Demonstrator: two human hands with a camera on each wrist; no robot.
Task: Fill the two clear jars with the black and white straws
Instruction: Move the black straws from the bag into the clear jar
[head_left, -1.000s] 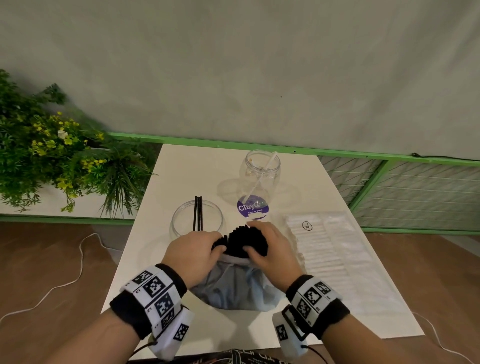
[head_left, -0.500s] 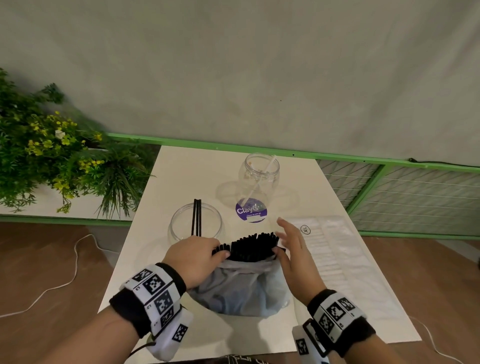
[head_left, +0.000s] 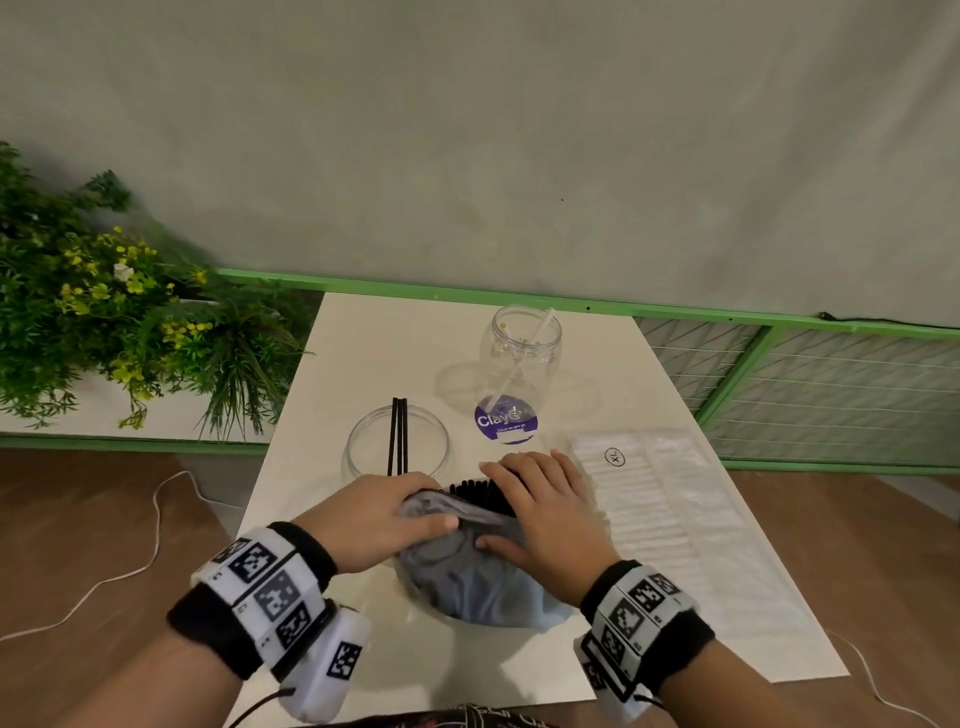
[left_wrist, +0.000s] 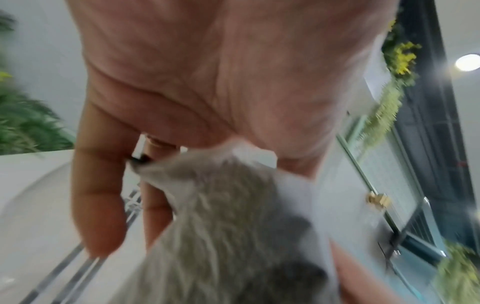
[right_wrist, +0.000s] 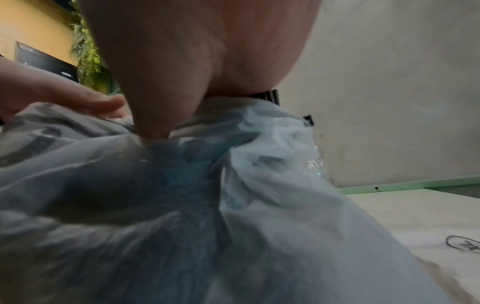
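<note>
The right hand (head_left: 540, 506), apart half a second ago, has closed over the black straws (head_left: 475, 493) in their bag (head_left: 483, 582) mid-desk, left hand (head_left: 382, 512) gripping plastic: another bunch seems imminent.

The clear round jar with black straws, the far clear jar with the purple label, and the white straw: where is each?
Clear round jar with black straws (head_left: 363, 441): head view, bare left wall.
Far clear jar with purple label (head_left: 498, 332): head view, left shoulder.
White straw (head_left: 540, 330): head view, upper end.
</note>
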